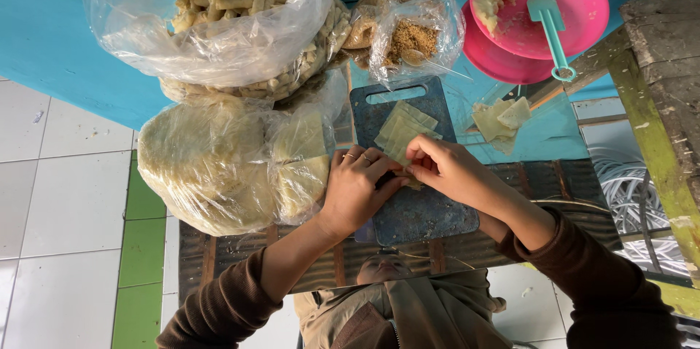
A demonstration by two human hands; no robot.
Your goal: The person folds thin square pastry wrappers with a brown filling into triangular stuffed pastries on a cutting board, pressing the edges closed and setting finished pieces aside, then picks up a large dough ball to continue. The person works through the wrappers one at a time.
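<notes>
My left hand (356,187) and right hand (446,169) meet at the centre of the frame over a dark cutting board (426,212), fingertips touching. Both are curled, fingers bent inward and pinching a small piece of pale dough wrapper (413,183) between them; most of that piece is hidden under my fingers, so I cannot tell how it is folded. Rings show on two fingers of my left hand. Just above my hands, on the same board, lies a loose stack of square wrappers (403,129), fanned slightly and touching my right fingertips. To the right of the board, a few more pale wrapper pieces (500,121) sit on the blue surface (51,35). At the left of the frame a clear bag of round flat dough sheets (211,167) rests beside my left wrist, and above it, upper left, a clear bag of finished rolled sticks (226,6). Upper centre holds a small bag of brown crumbly filling (410,39) with a spoon in it. Upper right, stacked pink plates (576,6) carry a lump of paste and a teal spatula (550,24).
</notes>
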